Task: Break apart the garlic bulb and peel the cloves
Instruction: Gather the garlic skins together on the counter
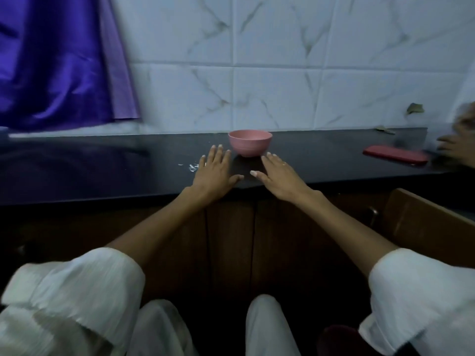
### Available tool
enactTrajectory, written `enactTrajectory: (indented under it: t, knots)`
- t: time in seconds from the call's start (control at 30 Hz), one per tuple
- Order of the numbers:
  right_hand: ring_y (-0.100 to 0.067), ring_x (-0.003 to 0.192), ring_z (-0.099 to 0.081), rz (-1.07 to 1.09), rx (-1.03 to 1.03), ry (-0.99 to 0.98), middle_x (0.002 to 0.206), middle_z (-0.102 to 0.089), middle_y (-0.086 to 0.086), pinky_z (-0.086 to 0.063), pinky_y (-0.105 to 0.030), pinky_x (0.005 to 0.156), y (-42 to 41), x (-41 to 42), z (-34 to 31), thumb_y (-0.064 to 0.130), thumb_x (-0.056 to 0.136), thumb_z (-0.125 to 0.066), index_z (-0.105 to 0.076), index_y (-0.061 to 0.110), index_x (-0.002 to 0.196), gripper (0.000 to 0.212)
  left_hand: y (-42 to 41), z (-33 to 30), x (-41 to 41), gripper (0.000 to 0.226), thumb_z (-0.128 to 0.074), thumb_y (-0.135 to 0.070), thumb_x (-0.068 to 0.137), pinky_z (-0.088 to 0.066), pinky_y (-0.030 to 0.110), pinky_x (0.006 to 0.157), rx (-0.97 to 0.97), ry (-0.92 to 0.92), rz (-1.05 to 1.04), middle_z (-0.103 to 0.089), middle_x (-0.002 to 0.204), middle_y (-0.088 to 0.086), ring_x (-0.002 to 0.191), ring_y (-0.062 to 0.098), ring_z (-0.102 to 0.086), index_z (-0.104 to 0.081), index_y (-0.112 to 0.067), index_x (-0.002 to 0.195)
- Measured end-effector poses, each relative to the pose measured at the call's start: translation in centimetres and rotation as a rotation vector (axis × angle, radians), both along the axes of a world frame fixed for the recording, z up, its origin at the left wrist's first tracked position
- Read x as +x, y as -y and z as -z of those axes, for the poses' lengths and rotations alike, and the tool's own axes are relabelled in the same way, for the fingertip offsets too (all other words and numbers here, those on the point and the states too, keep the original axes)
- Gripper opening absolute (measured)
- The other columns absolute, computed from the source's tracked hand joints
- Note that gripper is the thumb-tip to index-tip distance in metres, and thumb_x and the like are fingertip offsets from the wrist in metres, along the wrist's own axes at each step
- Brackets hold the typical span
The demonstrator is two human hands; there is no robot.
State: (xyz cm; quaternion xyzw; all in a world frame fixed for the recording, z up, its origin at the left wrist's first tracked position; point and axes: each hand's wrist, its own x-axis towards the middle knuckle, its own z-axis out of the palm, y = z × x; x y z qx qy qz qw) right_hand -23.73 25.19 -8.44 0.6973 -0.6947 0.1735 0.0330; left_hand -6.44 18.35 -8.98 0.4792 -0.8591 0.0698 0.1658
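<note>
Both hands — left (213, 173), right (279, 179) — lie flat and empty, bowl (249, 143) just beyond the fingertips — a careless reach could tip it.

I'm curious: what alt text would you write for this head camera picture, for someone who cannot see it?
Two bare hands, left hand and right hand, rest flat and empty on a dark counter before a small pink bowl. A red phone lies to the right; another person's blurred hand shows at the edge.
</note>
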Motion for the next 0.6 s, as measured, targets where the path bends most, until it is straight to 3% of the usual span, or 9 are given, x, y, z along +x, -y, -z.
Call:
enactTrajectory:
  t: [0.13,0.3,0.37,0.43,0.53,0.6]
  knots:
    - [-0.025,0.150,-0.016,-0.028,0.198,0.041,0.161,-0.021,-0.015,-0.017,-0.036,0.119,1.4,-0.5,-0.3,0.051,0.102,-0.035,-0.025,0.001,0.152,0.071,3.6,0.1,4.5,0.083,-0.035,-0.060,0.097,-0.006,0.045,0.121,0.135,-0.074,-0.130,-0.001,0.164,0.013,0.151,0.026,0.002,-0.009,-0.007,0.155]
    - [-0.029,0.147,-0.024,-0.014,0.325,-0.022,0.156,-0.031,-0.020,-0.021,-0.041,0.118,4.2,-1.1,1.1,0.061,0.097,-0.034,-0.033,-0.001,0.146,0.080,7.7,1.4,9.1,0.094,-0.025,-0.072,0.092,-0.009,0.050,0.119,0.322,-0.059,-0.299,-0.005,0.163,0.016,0.151,0.029,-0.003,-0.012,-0.003,0.154]
    - [-0.026,0.150,-0.017,-0.021,0.334,-0.065,0.160,-0.023,-0.019,-0.017,-0.044,0.120,5.8,-0.8,1.6,0.065,0.095,-0.030,-0.032,-0.001,0.146,0.084,9.6,1.6,10.1,0.113,-0.008,-0.090,0.075,-0.008,0.054,0.118,0.386,-0.006,-0.327,-0.009,0.162,0.017,0.151,0.029,-0.005,-0.013,-0.011,0.156]
    - [-0.023,0.152,-0.008,-0.007,0.369,-0.087,0.164,-0.010,-0.015,-0.009,-0.044,0.122,7.5,0.0,1.9,0.071,0.092,-0.025,-0.018,0.001,0.153,0.092,11.5,1.4,10.4,0.130,0.004,-0.098,0.056,-0.006,0.057,0.118,0.427,0.059,-0.314,-0.010,0.163,0.015,0.151,0.027,-0.005,-0.013,-0.018,0.157]
    - [-0.019,0.152,0.000,-0.008,0.393,-0.101,0.165,0.000,-0.009,-0.002,-0.044,0.123,9.8,1.7,2.4,0.078,0.087,-0.020,-0.004,0.007,0.156,0.100,12.5,0.9,9.4,0.091,-0.009,-0.076,0.089,-0.004,0.054,0.118,0.427,0.067,-0.269,-0.012,0.163,0.014,0.151,0.024,-0.006,-0.018,-0.014,0.155]
    - [-0.017,0.152,0.001,-0.025,0.395,-0.107,0.166,0.001,-0.007,-0.001,-0.044,0.122,11.2,3.1,2.4,0.081,0.084,-0.018,-0.004,0.008,0.157,0.104,12.7,1.0,8.4,0.080,-0.006,-0.070,0.093,-0.004,0.054,0.118,0.414,0.093,-0.195,-0.012,0.163,0.013,0.151,0.023,-0.005,-0.015,-0.021,0.155]
